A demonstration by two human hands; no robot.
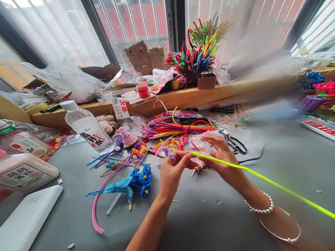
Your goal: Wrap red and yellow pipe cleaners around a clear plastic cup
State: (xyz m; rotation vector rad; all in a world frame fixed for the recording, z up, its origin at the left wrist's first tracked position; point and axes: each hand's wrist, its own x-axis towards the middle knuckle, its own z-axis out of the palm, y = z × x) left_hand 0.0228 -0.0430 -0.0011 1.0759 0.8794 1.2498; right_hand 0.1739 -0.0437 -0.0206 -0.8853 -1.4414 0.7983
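My left hand is closed, its thumb and fingertips pinching the end of a neon yellow-green pipe cleaner. A purple fuzzy coil sits at one of its fingers, like a ring. My right hand is beside it with fingers stretched and apart. The pipe cleaner runs across that hand and away to the right edge. Behind the fingers shows a clear plastic box, partly covered. Scissors lie just beyond my right hand. Left of my left hand rests a bunch of blue pipe-cleaner flowers.
Loose coloured pipe cleaners lie in a heap at the back. A water bottle stands left, near a pink crocheted hat. A white box is at the front left. Pipe-cleaner plants stand on the wooden sill.
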